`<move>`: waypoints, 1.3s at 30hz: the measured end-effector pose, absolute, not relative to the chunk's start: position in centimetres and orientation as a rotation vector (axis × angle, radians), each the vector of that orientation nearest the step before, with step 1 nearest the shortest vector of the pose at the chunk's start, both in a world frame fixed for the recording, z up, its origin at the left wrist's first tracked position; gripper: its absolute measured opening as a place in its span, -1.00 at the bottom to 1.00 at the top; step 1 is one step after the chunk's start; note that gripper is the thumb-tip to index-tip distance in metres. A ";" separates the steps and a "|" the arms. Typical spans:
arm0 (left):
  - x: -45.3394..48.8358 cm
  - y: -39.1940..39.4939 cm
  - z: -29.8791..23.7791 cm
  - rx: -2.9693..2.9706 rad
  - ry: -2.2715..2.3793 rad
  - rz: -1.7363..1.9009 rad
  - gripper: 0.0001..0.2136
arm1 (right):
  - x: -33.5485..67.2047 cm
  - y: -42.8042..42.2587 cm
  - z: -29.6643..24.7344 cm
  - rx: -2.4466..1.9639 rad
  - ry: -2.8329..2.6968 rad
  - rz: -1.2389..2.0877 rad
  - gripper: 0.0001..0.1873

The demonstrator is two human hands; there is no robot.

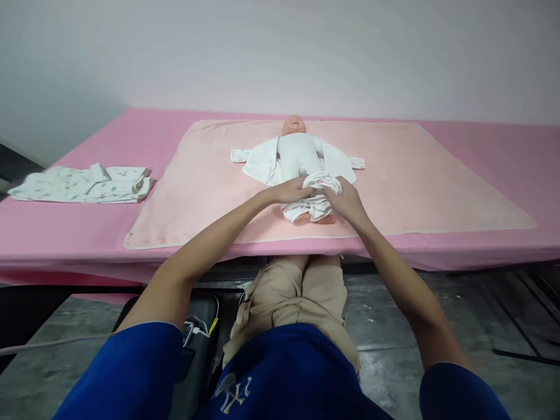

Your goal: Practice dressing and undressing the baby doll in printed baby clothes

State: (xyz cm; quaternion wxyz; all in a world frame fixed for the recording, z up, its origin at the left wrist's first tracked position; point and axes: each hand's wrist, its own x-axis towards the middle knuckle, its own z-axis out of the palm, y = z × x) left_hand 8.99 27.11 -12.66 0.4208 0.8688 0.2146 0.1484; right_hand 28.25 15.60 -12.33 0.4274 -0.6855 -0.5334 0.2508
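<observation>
- Over at the left of the frame, a folded printed garment (83,185) lies apart on the pink table (65,233).
- Near centre, the left hand (289,191) is closed on the left side of the bunched white cloth (314,201).
- The doll (298,153) lies face up, head at upper centre; its legs look stiff to me.
- Gathered around those legs, feet poking out, the cloth seems light, soft and slack, best held by its rolled rim.
- Right of it, the right hand (349,202) pinches the rim's other side.
</observation>
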 end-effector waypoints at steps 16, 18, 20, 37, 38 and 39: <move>11.6 23.3 -12.3 2.711 0.722 -0.054 -0.40 | 26.1 8.8 -20.1 -1.913 -1.196 -0.002 -0.67; 12.2 22.6 -12.3 2.750 0.769 -0.140 -0.45 | 26.0 8.9 -20.3 -1.935 -1.180 -0.011 -0.63; 12.6 22.0 -12.3 2.771 0.812 -0.179 -0.50 | 25.8 8.9 -20.4 -1.938 -1.140 -0.005 -0.62; 10.7 23.9 -12.1 2.546 0.679 -0.092 -0.49 | 26.7 8.9 -18.8 -1.809 -1.062 0.449 -0.75; 10.5 24.2 -12.1 2.500 0.668 -0.085 -0.47 | 26.9 9.2 -18.7 -1.762 -1.084 0.496 -0.76; 10.3 24.4 -12.1 2.454 0.651 -0.067 -0.46 | 27.2 9.5 -18.7 -1.714 -1.104 0.549 -0.76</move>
